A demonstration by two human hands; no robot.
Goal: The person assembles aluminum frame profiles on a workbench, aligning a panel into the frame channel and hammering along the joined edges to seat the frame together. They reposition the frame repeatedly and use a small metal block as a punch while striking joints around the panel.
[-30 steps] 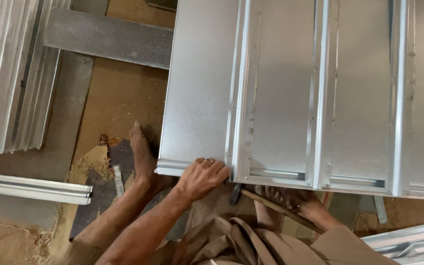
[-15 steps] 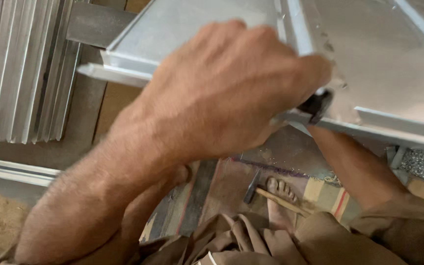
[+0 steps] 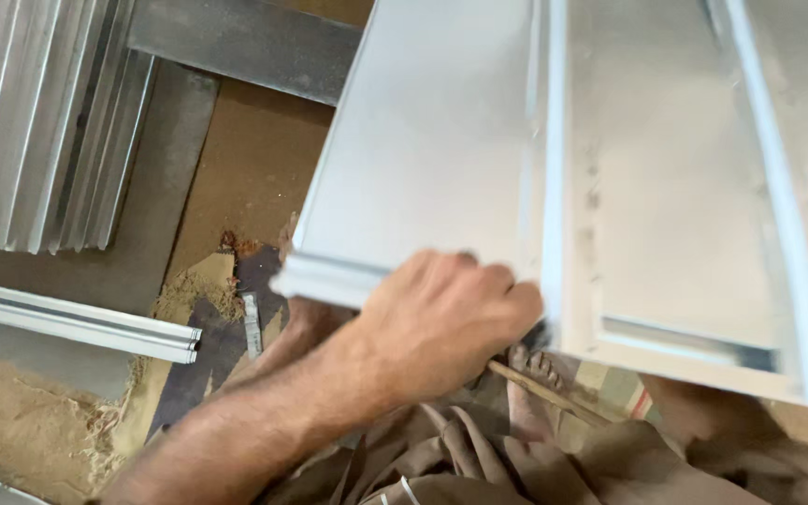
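Note:
A large grey sheet-metal panel [image 3: 441, 140] with raised ribs fills the upper right and tilts toward me. My left hand [image 3: 441, 318] reaches in from the lower left, its fingers curled on the panel's near edge right beside a rib [image 3: 554, 187]. Something small and dark shows by my fingertips; I cannot tell what it is. My right forearm [image 3: 703, 421] runs under the panel at the lower right, and that hand is hidden beneath it. My bare foot [image 3: 527, 393] and brown clothing [image 3: 479, 458] lie below the panel's edge.
A stack of ribbed aluminium profiles [image 3: 39, 122] lies at the upper left, with a single aluminium bar [image 3: 77, 323] below it. Sawdust [image 3: 21, 421] covers the floor at the lower left. A grey beam [image 3: 245, 42] crosses the top. A thin wooden stick [image 3: 554, 393] rests by my foot.
The view has pulled back from the close-up of my left hand. The hand stays on the panel's near edge, and the panel now tilts more steeply than a second ago.

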